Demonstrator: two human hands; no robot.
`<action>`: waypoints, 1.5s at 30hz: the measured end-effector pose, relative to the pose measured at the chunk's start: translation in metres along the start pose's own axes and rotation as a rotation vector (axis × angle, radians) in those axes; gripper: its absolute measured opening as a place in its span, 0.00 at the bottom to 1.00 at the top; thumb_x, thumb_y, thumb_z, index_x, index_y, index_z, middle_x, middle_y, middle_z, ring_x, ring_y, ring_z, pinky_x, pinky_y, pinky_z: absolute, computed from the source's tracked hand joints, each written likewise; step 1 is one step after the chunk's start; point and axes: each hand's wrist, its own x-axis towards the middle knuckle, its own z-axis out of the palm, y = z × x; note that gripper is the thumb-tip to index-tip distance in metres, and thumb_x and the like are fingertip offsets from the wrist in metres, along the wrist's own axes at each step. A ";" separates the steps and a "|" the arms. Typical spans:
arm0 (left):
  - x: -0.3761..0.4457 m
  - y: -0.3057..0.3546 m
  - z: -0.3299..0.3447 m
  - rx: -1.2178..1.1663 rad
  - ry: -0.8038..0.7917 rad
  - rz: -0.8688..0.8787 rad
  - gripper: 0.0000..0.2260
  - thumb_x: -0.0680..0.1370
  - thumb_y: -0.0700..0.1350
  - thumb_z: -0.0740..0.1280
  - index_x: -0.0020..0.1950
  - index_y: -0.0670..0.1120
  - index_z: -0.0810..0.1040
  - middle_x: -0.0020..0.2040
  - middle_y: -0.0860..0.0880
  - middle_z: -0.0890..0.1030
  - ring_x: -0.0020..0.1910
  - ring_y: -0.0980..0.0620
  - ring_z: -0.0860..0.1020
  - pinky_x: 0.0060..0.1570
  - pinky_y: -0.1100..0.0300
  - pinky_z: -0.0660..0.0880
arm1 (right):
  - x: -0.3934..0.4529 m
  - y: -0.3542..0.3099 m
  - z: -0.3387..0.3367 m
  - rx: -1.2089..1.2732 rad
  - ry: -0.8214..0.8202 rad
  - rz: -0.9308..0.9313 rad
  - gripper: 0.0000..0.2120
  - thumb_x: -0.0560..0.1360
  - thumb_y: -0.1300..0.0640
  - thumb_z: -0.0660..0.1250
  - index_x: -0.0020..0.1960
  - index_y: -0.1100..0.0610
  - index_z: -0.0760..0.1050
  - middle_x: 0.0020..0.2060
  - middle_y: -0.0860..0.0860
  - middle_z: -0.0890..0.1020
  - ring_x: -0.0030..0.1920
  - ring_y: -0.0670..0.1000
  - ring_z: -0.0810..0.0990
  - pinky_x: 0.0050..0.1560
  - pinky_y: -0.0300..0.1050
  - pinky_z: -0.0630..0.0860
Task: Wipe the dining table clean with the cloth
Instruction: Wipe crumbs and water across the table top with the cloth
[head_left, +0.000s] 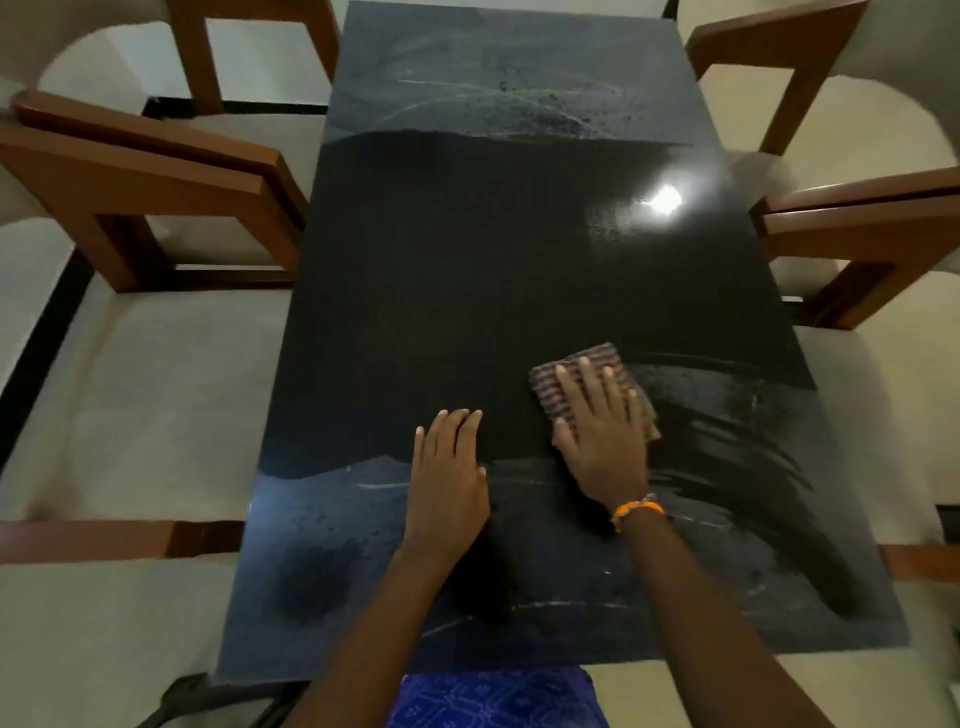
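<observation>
A long black glossy dining table (467, 270) runs away from me. A folded striped cloth (576, 366) lies on it, right of centre on the near half. My right hand (600, 431), with an orange band at the wrist, presses flat on the cloth with its fingers spread, covering most of it. Flat on the bare tabletop just left of the cloth rests my left hand (449, 467), fingers together, holding nothing. Wet wipe streaks (737, 441) curve across the table to the right of the cloth. More smears and specks (519, 98) show at the far end.
Wooden chairs with pale seats stand on both sides: two on the left (156, 171) and two on the right (857, 228). A lamp's reflection (665, 200) glares on the right of the tabletop. The table's near edge (363, 670) is right before me.
</observation>
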 end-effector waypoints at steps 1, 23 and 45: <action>0.002 0.009 0.005 0.013 -0.022 0.025 0.27 0.76 0.43 0.62 0.74 0.46 0.57 0.74 0.47 0.61 0.75 0.48 0.53 0.73 0.52 0.42 | -0.004 0.025 -0.004 -0.014 0.008 0.063 0.30 0.73 0.44 0.50 0.75 0.47 0.57 0.75 0.52 0.60 0.75 0.57 0.58 0.72 0.58 0.55; 0.022 0.106 0.059 0.187 -0.154 0.085 0.32 0.75 0.51 0.65 0.75 0.49 0.54 0.74 0.49 0.61 0.76 0.47 0.45 0.72 0.50 0.38 | 0.030 0.063 -0.007 0.133 0.001 0.085 0.30 0.76 0.46 0.57 0.76 0.45 0.51 0.77 0.51 0.52 0.77 0.56 0.48 0.74 0.60 0.47; 0.043 0.207 0.106 0.328 -0.321 0.251 0.35 0.70 0.53 0.71 0.72 0.51 0.59 0.73 0.50 0.61 0.76 0.46 0.48 0.64 0.40 0.29 | 0.042 0.232 -0.038 0.203 0.051 0.435 0.30 0.77 0.47 0.59 0.76 0.47 0.52 0.77 0.54 0.51 0.75 0.62 0.53 0.71 0.63 0.56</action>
